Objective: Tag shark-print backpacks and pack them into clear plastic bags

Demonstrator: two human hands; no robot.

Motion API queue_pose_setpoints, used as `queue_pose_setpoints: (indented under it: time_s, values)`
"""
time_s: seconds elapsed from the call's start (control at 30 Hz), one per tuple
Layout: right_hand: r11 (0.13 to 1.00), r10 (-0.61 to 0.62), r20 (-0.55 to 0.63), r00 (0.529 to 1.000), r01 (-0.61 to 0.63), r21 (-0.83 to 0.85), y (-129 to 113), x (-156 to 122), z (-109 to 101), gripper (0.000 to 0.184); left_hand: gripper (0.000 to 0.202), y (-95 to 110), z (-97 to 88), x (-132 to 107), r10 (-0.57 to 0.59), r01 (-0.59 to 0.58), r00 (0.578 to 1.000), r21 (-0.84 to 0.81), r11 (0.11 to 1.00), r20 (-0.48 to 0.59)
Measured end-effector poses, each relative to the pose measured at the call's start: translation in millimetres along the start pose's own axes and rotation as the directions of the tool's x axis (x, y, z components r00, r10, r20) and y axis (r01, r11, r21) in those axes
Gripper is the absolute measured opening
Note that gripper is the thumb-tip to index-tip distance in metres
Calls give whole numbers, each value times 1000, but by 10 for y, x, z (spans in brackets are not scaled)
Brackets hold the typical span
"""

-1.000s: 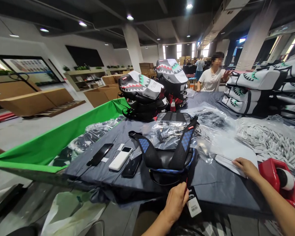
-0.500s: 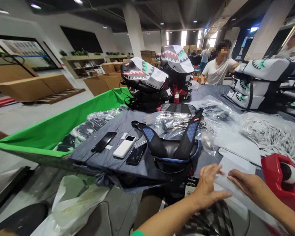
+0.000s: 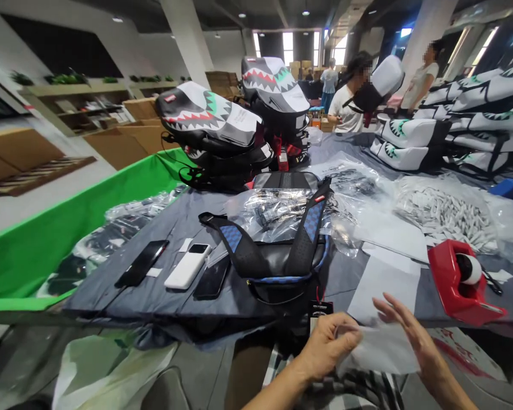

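Observation:
My left hand (image 3: 331,344) is closed in a pinch on the left edge of a thin, translucent white sheet (image 3: 382,348); I cannot tell whether it is paper or plastic. At the sheet's other side is my right hand (image 3: 406,330), open with its fingers stretched out. Just beyond my left hand, a black hang tag (image 3: 321,309) dangles on a red string from a black backpack (image 3: 277,259) with blue-checked straps. The backpack lies on the cloth-covered table. A larger white sheet (image 3: 382,285) rests flat on the table beyond my right hand.
A red tape dispenser (image 3: 457,279) stands at the right, near a bag of small white pieces (image 3: 447,213). Phones (image 3: 142,263) and a white power bank (image 3: 188,266) lie left. Stacked shark-mouth backpacks (image 3: 214,122) stand behind. A co-worker (image 3: 344,108) handles a bag across the table.
My left hand has gone from spread fingers to a pinch on the thin sheet. My right hand has opened out. The view has swung right, and the co-worker has lifted a bag.

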State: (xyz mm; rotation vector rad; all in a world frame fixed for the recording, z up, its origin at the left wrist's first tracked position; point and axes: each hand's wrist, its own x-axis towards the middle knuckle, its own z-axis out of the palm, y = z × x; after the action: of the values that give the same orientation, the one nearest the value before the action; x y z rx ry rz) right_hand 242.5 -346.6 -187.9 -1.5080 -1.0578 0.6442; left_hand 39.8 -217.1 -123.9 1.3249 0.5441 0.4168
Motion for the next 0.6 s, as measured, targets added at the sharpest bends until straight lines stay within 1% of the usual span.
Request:
queue_pose_setpoints:
  time_s: [0.03,0.07,0.1,0.13,0.17,0.2,0.23,0.3,0.37,0.4,0.43,0.5,0.53,0.6]
  values:
    - [988,28,111,993,-45,146,-48,2,47,87,52,-21,13,-27,-10,10,1000,4,1000,27]
    - [954,78,202,976,-132,269,-96,9,74,93,52,-50,27,-47,0,-1,1000,25,1000,13]
    - [908,136,278,951,-232,350,-137,17,80,92,49,-82,41,-62,31,-28,999,67,997,-33]
    - [873,181,324,929,-304,382,-164,24,67,90,44,-112,51,-74,77,-64,992,134,989,-96]
    - [857,207,350,914,-342,387,-175,31,42,87,38,-135,58,-83,131,-94,977,216,972,-166]
    - [863,206,375,904,-349,365,-170,40,12,85,33,-149,61,-90,176,-105,957,292,951,-229]
    - [892,183,392,901,-320,319,-152,51,-15,85,28,-152,63,-93,201,-97,938,344,934,-283]
    - [968,116,394,912,-192,160,-104,81,-36,86,25,-136,67,-85,194,-55,910,357,933,-367]
    - [998,54,377,925,-55,-10,-87,125,-4,92,25,-108,69,-59,146,-17,884,280,960,-445]
    - [998,22,364,931,4,-70,-101,154,26,96,26,-98,67,-44,109,-1,871,221,975,-479]
    - [992,-8,347,938,51,-115,-130,191,61,96,28,-92,61,-33,72,11,860,158,987,-506]
    - [982,-40,324,945,97,-160,-224,283,138,86,32,-96,36,-37,18,22,845,69,997,-534]
    - [982,-36,308,951,90,-165,-282,339,179,78,35,-104,18,-56,5,25,850,49,998,-527]
    - [989,4,298,954,41,-145,-411,456,265,61,39,-123,-24,-130,5,22,882,52,998,-470]
